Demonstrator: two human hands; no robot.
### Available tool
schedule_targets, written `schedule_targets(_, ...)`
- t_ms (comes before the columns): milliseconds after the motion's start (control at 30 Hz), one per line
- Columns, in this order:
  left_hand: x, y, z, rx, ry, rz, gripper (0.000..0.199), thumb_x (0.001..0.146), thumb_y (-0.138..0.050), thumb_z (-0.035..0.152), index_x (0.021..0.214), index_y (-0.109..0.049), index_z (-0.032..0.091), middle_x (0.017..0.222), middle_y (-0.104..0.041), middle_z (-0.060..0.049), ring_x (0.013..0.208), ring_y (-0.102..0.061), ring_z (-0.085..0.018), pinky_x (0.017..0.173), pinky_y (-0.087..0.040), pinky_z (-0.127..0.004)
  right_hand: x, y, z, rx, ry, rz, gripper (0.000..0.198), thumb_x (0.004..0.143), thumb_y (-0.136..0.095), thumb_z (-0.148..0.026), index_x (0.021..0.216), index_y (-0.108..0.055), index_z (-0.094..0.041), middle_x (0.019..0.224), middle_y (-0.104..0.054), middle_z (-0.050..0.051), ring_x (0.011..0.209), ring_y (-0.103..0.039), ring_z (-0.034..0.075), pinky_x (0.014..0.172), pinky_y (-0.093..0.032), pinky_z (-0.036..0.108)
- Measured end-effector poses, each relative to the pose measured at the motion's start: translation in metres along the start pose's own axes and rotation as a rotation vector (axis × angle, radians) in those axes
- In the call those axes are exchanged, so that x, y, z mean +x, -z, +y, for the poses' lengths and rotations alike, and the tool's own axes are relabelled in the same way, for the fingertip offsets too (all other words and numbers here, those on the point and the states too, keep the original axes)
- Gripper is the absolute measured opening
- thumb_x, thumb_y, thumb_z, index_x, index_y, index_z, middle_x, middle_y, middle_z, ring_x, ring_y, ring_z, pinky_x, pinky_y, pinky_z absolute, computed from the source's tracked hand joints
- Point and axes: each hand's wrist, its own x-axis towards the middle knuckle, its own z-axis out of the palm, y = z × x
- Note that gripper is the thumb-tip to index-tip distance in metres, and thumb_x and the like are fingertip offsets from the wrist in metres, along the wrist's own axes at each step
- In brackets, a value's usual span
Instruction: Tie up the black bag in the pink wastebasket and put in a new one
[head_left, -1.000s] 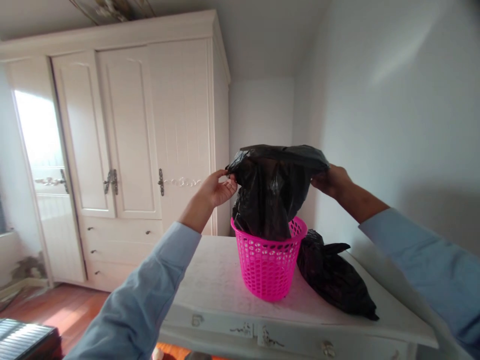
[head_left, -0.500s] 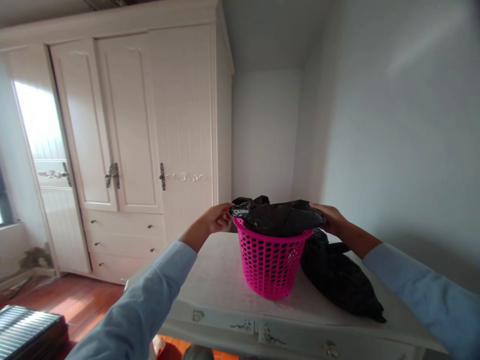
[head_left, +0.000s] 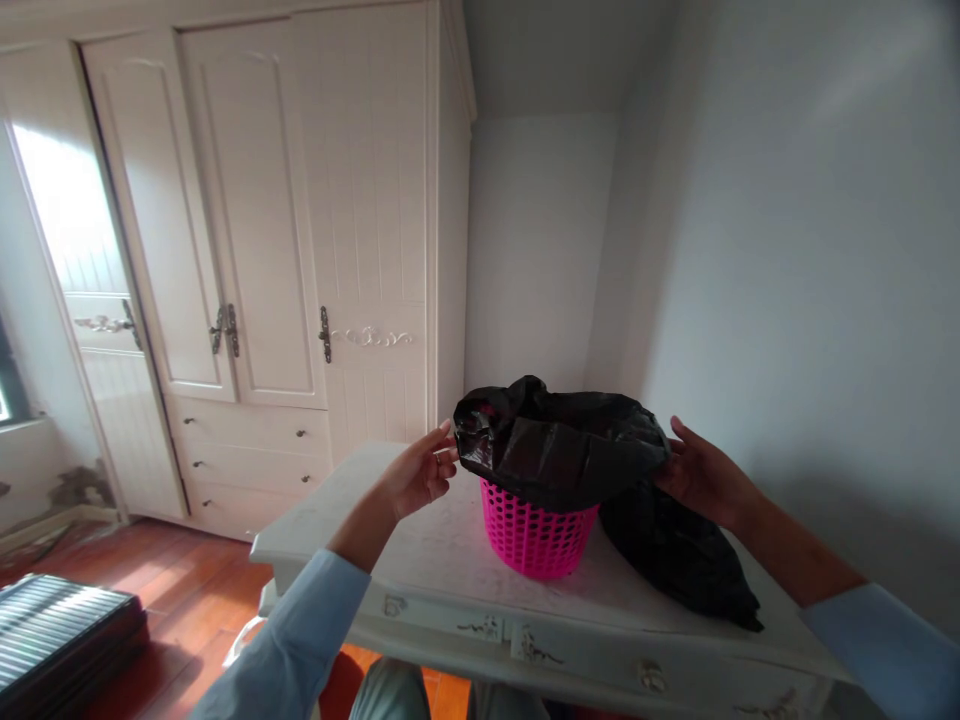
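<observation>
Head view is showing a glossy, crinkled black plastic bag (head_left: 559,445) draping over the rim of a round pink basket (head_left: 536,535), whose plastic wall is pierced with rows of small holes and tapering toward its base. The film is bunching into soft folds on top and hanging partway down the basket's sides, hiding the rim. The left hand (head_left: 420,475) is pinching the bag's left edge between thumb and fingertips, its grip closing on the film. The right hand (head_left: 701,475) is pressing against the bag's right edge with fingers spread; whether that grip is closing on the film cannot be told. The basket is standing upright on a white counter (head_left: 420,560) with a worn, matte top and ornate metal drawer pulls. A second black bag (head_left: 679,560), stuffed and lumpy, is lying on the counter just beside the basket, touching its right side. A tall cream wardrobe (head_left: 262,250) with panelled doors is standing behind.
</observation>
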Motion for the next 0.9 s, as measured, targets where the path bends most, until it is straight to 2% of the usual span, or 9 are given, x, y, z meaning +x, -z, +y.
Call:
schedule_targets(67,-0.008,0.001,-0.012,-0.012,-0.022,-0.03,0.026,0.084,-0.081,0.033,0.09,-0.064,0.014,0.071,-0.07,-0.002,0.048,-0.062,-0.008,0.033,-0.038,-0.012,-0.007,0.009,0.013,0.168,-0.079,-0.08,0.035,0.096,-0.064,-0.043,0.07,-0.067,-0.02,0.059,-0.065,0.002,0.043,-0.053,0.01,0.045,-0.051,0.022)
schedule_targets(100,-0.012,0.001,-0.018,-0.012,-0.027,-0.049,0.028,0.08,-0.084,0.032,0.09,-0.064,0.015,0.074,-0.072,-0.003,0.049,-0.063,-0.008,0.034,-0.04,-0.013,-0.01,0.013,0.02,0.242,-0.115,-0.121,0.028,0.087,-0.076,-0.043,0.075,-0.069,-0.018,0.065,-0.069,0.002,0.043,-0.052,0.009,0.044,-0.051,0.021)
schedule_targets(167,-0.017,-0.001,-0.027,-0.001,-0.023,-0.074,0.033,0.075,-0.088,0.031,0.092,-0.064,0.016,0.082,-0.076,-0.005,0.051,-0.064,-0.009,0.035,-0.041,-0.013,-0.016,0.016,0.031,0.283,-0.119,-0.177,0.033,0.068,-0.093,-0.037,0.083,-0.072,-0.016,0.076,-0.075,0.001,0.042,-0.049,0.006,0.042,-0.05,0.02)
schedule_targets(233,-0.019,-0.005,-0.035,0.023,-0.015,-0.079,0.034,0.075,-0.089,0.031,0.092,-0.063,0.015,0.087,-0.077,-0.007,0.052,-0.064,-0.008,0.036,-0.041,-0.012,-0.019,0.015,0.037,0.29,-0.116,-0.205,0.042,0.058,-0.099,-0.034,0.086,-0.073,-0.015,0.08,-0.077,0.001,0.04,-0.044,0.002,0.04,-0.048,0.017)
schedule_targets(400,-0.015,-0.012,-0.05,0.032,-0.07,-0.067,0.035,0.071,-0.091,0.024,0.087,-0.061,0.014,0.083,-0.076,-0.005,0.049,-0.06,-0.005,0.036,-0.039,-0.011,-0.023,0.0,0.039,0.307,-0.102,-0.26,0.037,0.057,-0.1,-0.028,0.076,-0.07,-0.015,0.068,-0.07,-0.002,0.038,-0.039,0.001,0.035,-0.04,0.014)
schedule_targets(533,-0.014,-0.016,-0.069,-0.082,-0.075,-0.069,0.038,0.066,-0.094,0.02,0.084,-0.061,0.014,0.069,-0.069,0.003,0.045,-0.055,-0.003,0.035,-0.038,-0.01,-0.026,-0.009,0.04,0.346,-0.115,-0.254,0.038,0.053,-0.1,-0.024,0.068,-0.066,-0.015,0.061,-0.062,-0.004,0.041,-0.042,0.003,0.037,-0.044,0.016)
schedule_targets(600,-0.015,-0.018,-0.079,-0.158,-0.067,-0.06,0.034,0.069,-0.091,0.019,0.083,-0.061,0.014,0.065,-0.066,0.005,0.044,-0.055,-0.004,0.036,-0.039,-0.011,-0.027,-0.014,0.042,0.377,-0.115,-0.246,0.039,0.051,-0.101,-0.022,0.065,-0.065,-0.015,0.059,-0.06,-0.004,0.042,-0.044,0.004,0.039,-0.046,0.017)
schedule_targets(767,-0.016,-0.018,-0.095,-0.32,-0.015,-0.03,0.005,0.089,-0.069,0.013,0.089,-0.065,0.011,0.076,-0.075,-0.004,0.045,-0.059,-0.006,0.037,-0.042,-0.014,-0.03,-0.024,0.044,0.43,-0.085,-0.304,0.037,0.055,-0.099,-0.019,0.062,-0.063,-0.015,0.059,-0.058,-0.005,0.043,-0.044,0.003,0.041,-0.046,0.018)
schedule_targets(900,-0.019,-0.023,-0.094,-0.377,-0.017,-0.14,0.015,0.085,-0.075,0.02,0.092,-0.066,0.01,0.087,-0.079,-0.009,0.048,-0.063,-0.009,0.033,-0.039,-0.013,-0.033,-0.029,0.043,0.431,-0.088,-0.44,0.035,0.067,-0.094,-0.023,0.06,-0.061,-0.014,0.054,-0.053,-0.007,0.036,-0.026,-0.001,0.035,-0.034,0.014)
